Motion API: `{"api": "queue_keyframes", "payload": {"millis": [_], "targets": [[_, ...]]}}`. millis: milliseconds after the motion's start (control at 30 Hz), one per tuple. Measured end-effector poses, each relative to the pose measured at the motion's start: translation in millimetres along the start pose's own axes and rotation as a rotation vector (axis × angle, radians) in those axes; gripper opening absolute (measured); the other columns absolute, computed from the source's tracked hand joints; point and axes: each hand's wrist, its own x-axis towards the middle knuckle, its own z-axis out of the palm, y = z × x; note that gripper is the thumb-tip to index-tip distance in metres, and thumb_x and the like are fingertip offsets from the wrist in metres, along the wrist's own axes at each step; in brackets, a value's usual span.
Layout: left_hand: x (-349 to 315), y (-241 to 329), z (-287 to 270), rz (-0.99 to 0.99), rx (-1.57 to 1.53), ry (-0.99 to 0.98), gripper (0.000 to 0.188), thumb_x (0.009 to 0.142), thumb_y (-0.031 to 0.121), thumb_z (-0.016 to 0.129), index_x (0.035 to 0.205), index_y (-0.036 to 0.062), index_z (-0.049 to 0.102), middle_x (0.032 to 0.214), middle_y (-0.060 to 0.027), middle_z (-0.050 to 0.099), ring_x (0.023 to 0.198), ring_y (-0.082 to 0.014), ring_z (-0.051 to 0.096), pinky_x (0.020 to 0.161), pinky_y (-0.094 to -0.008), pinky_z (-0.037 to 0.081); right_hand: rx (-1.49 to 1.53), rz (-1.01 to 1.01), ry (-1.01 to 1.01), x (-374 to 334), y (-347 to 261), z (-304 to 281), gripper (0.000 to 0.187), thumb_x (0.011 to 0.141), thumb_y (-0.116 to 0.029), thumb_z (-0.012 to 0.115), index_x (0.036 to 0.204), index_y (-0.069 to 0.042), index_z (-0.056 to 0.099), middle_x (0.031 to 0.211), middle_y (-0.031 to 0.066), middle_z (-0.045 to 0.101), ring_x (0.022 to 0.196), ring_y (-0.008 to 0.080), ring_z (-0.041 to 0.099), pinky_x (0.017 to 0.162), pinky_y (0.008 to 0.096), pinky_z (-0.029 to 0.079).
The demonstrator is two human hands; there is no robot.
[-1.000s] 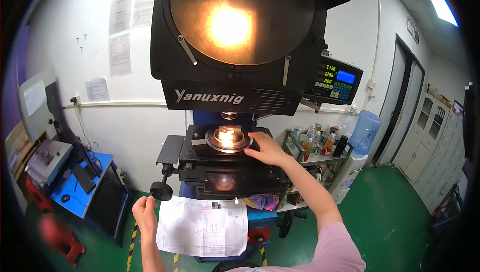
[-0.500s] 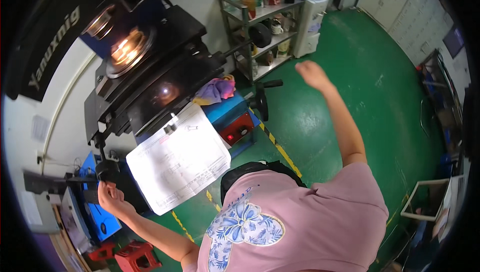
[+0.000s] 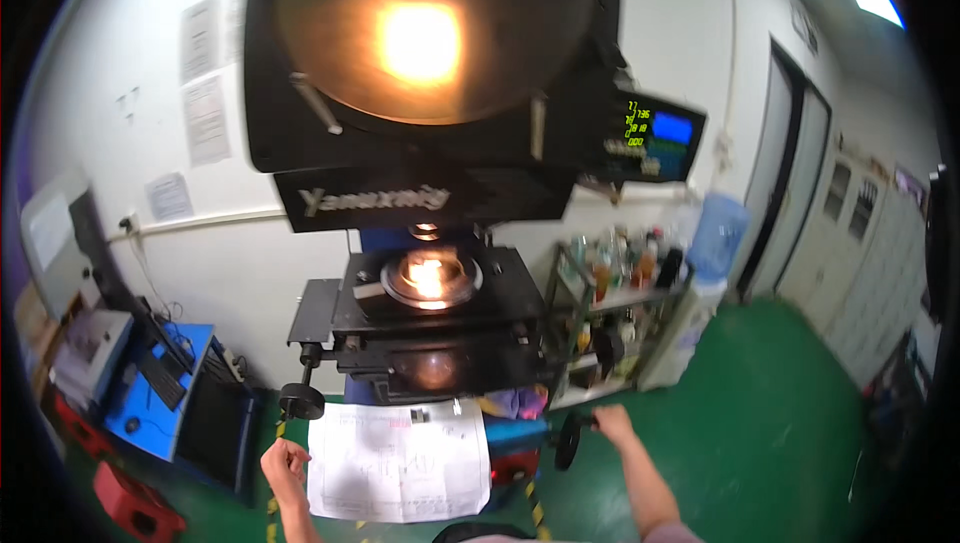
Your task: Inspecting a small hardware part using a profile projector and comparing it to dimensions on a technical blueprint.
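A black profile projector with a glowing round screen (image 3: 430,93) stands in front of me. Its stage (image 3: 510,288) carries a round glass plate (image 3: 432,280) lit from the lamp. My right hand (image 3: 612,425) is closed around the crank handle of a black handwheel (image 3: 568,441), low on the machine's right side. Below the stage's left knob (image 3: 302,401), and apart from it, is my left hand (image 3: 285,463), fingers curled with nothing seen in them. A drawing sheet (image 3: 395,468) hangs under the stage, beside my left hand.
A digital readout (image 3: 650,138) is mounted right of the screen. Bottles crowd a metal shelf (image 3: 625,298) near a water dispenser (image 3: 718,238). A blue desk (image 3: 150,408) with a keyboard and a red stool (image 3: 135,503) are at left. A purple cloth (image 3: 515,403) lies below the stage.
My view has swung up to the screen. My left hand has come off the left knob. My right hand, free in the air before, has taken hold of the crank handle.
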Motion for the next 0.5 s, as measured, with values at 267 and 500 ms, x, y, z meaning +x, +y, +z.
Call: {"api": "queue_keyframes", "payload": {"millis": [267, 500], "targets": [[-16, -44, -34, -0.056, -0.039, 0.172, 0.043, 0.078, 0.034, 0.037, 0.046, 0.0047, 0.04, 0.038, 0.0049, 0.025, 0.031, -0.0037, 0.019, 0.03, -0.0194, 0.011, 0.204, 0.308, -0.147, -85, 14, 37, 0.034, 0.07, -0.029, 0.035, 0.068, -0.007, 0.061, 0.064, 0.0073, 0.059, 0.068, 0.0253, 0.056, 0.068, 0.0331, 0.042], [-27, -44, -50, -0.107, -0.019, 0.262, 0.032, 0.073, 0.026, 0.041, 0.047, 0.0073, 0.037, 0.04, 0.0038, 0.028, 0.031, -0.0044, 0.022, 0.03, -0.0195, 0.012, 0.054, 0.308, 0.194, -10, -9, 21, 0.036, 0.071, -0.033, 0.039, 0.062, -0.006, 0.061, 0.062, 0.0149, 0.056, 0.064, 0.0307, 0.056, 0.06, 0.0391, 0.043]]}}
